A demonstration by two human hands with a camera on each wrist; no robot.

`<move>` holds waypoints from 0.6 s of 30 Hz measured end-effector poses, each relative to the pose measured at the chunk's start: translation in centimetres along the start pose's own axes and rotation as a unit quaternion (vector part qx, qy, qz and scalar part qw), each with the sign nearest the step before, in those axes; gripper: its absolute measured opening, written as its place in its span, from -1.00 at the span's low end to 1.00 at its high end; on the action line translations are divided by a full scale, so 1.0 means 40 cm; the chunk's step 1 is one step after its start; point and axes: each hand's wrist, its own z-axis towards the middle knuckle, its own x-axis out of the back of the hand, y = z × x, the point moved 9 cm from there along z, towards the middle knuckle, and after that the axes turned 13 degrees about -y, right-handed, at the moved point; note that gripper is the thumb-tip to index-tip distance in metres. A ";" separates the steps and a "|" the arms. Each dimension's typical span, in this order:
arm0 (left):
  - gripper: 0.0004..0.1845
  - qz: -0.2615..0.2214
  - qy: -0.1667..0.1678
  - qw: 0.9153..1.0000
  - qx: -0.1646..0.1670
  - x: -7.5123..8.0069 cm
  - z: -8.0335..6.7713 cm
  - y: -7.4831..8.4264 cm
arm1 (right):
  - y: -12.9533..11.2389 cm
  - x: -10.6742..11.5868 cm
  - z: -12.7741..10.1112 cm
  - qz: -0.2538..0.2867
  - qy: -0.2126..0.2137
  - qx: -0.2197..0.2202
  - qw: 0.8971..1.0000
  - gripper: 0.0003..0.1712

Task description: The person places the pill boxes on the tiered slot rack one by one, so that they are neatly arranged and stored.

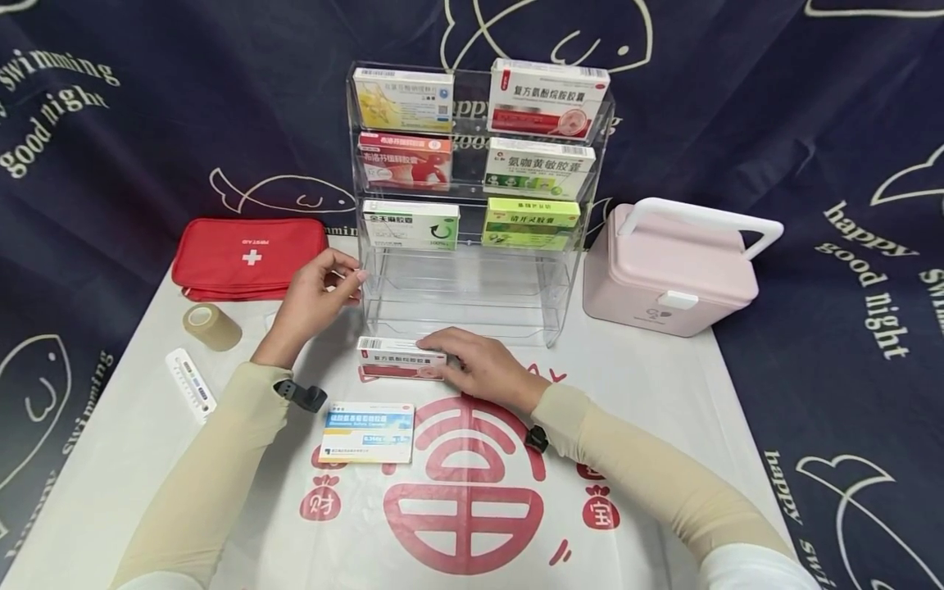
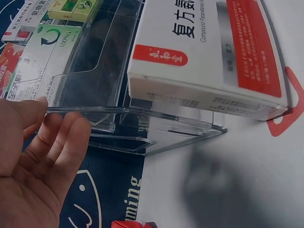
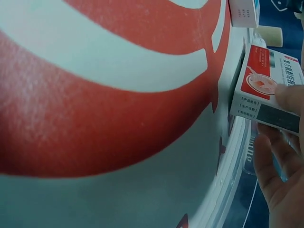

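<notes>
Six boxes (image 1: 403, 100) on acrylic rack (image 1: 457, 287), two (seemingly) on cloth (image 1: 664, 393).

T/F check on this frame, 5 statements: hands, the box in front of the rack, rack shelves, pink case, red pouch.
1. The right hand grips the red and white box lying on the mat. True.
2. The left hand holds the blue box. False: it touches the clear rack; that box lies untouched.
3. The rack's bottom shelf holds two boxes. False: none there.
4. The pink case stands right of the rack. True.
5. The red pouch is unzipped. False: shut.
</notes>
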 end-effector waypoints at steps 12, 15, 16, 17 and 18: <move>-0.76 0.002 -0.002 1.000 -0.009 0.004 0.000 0.002 | -0.014 0.108 0.020 0.012 0.057 0.046 0.997 -0.52; -0.78 0.008 -0.002 1.000 -0.009 0.006 0.001 0.002 | -0.022 0.163 0.030 0.011 0.076 0.056 0.996 -0.51; -0.78 0.011 -0.003 1.000 -0.009 0.006 0.001 0.002 | -0.025 0.182 0.032 0.010 0.083 0.056 0.995 -0.51; -0.79 0.011 -0.004 1.000 -0.009 0.005 0.002 0.001 | -0.027 0.201 0.034 0.006 0.091 0.057 0.994 -0.50; -0.79 0.012 -0.005 1.000 -0.008 0.004 0.002 0.001 | -0.029 0.220 0.035 0.002 0.101 0.057 0.993 -0.50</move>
